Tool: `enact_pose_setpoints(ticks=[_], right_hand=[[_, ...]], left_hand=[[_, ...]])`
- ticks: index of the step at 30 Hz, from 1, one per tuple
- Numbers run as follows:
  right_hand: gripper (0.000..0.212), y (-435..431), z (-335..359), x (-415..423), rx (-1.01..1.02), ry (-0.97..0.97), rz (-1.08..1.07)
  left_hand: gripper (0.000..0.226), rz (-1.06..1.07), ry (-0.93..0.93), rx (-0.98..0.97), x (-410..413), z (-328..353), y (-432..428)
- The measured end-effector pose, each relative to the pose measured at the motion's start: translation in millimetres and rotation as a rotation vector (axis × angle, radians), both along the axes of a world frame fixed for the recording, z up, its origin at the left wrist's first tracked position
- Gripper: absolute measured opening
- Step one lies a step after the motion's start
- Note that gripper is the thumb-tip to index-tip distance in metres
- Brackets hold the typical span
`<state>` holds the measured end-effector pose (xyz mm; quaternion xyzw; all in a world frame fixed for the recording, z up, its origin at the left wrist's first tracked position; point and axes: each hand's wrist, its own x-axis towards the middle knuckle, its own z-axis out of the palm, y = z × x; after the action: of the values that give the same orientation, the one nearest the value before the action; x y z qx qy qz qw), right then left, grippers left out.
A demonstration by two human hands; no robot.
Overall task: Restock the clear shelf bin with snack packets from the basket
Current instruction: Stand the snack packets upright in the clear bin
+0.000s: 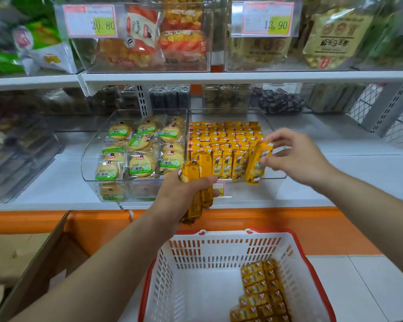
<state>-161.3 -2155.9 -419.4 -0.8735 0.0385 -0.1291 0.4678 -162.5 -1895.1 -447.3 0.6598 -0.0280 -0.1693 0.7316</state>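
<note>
Below my hands the red-rimmed white plastic basket [219, 252] holds more yellow foil snack packets [263, 291]; my left hand [182, 194] grips a bundle [191, 174], my right hand [298, 156] pinches one packet [257, 162] over the clear plastic shelf bin [277, 176], and next, I judge, it wants slotting upright into the front row [226, 161].

basket [207, 271]: bottom edge cuts it | price tag [90, 20]: upper print blurred

White shelf [56, 182] carries biscuit bin [90, 145] beside clear shelf bin [249, 191]
</note>
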Motion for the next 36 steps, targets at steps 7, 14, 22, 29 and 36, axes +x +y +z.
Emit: enact_pose_setpoints(ticks=[7, 14, 22, 29, 36], right_hand=[[0.036, 0.5, -27.5, 60.6, -0.379, 0.021, -0.161], [0.031, 5.1, -60.5, 96.0, -0.434, 0.119, -0.160], [0.047, 2.0, -65.3, 102.5, -0.392, 0.184, -0.142], [0.063, 8.6, -25.2, 59.4, -0.563, 0.173, -0.028], [0.024, 33.8, -2.2, -27.6, 0.153, 0.179, 0.257]], left_hand=[[0.031, -0.040, -0.013, 0.031, 6.0, -0.4, 2.8], [0.028, -0.060, -0.031, 0.037, 14.1, -4.6, 13.4], [0.032, -0.066, -0.029, 0.050, 17.6, -8.5, 8.2], [0.031, -0.101, -0.034, 0.039, 14.0, -9.5, -4.5], [0.032, -0.195, -0.057, 0.108, 3.0, -17.7, -14.6]])
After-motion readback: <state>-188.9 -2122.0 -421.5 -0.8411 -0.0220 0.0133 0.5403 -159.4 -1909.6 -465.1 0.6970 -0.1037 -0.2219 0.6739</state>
